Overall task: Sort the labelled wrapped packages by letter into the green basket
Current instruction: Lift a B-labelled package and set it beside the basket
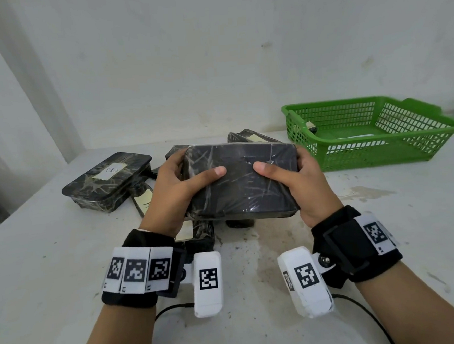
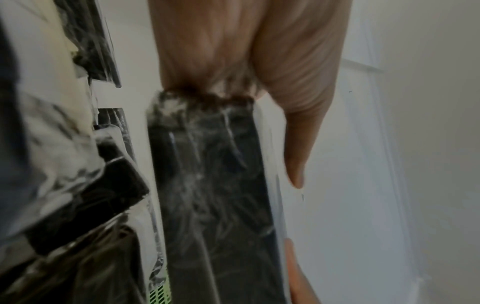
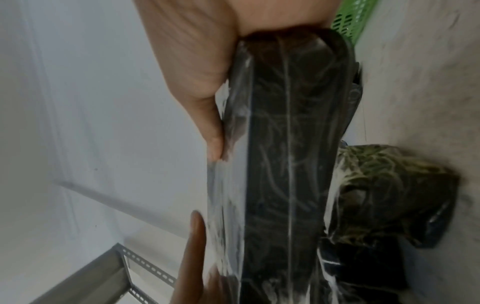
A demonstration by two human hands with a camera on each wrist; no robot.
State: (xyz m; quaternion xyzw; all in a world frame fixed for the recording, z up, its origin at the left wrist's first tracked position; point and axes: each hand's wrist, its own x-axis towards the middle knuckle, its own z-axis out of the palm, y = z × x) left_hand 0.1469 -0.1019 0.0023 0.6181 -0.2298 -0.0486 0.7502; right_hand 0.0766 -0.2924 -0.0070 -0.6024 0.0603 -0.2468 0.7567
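Nearest the head camera, two forearms with black wrist straps (image 1: 356, 246) carrying square-coded white tags and white camera housings (image 1: 207, 283) are seen over the surface (image 1: 41, 276). A black wrapped package (image 1: 241, 180) is held up between both hands, above the surface and in front of the pile, its plain clear-wrapped face toward the camera; no label is visible on that face. The left hand (image 1: 172, 187) is clamped on the package's left end, thumb across the near face, fingers (image 1: 173, 156) curled round the far side. The right hand (image 1: 299, 180) is clamped on the right end the same way, thumb on the near face. In the left wrist view the package (image 2: 215, 185) is seen edge-on with the left thumb (image 2: 298, 144) laid along it; the picture is blurred. In the right wrist view the package (image 3: 283, 164) is likewise edge-on under the right thumb (image 3: 202, 98).

Behind and below the held package, more wrapped packages are lying on the surface: one with a paper label marked B (image 1: 106, 179) to the left, another labelled one (image 1: 250, 137) behind, and others partly hidden under the hands. The green basket (image 1: 372, 131) is set on the surface to the right, near the right hand but apart from it; a labelled item (image 1: 310, 126) is seen through its mesh at the back left corner. A black cable (image 1: 362, 309) is trailing across the stained surface below the wrists. A pale wall (image 1: 213, 53) is behind.
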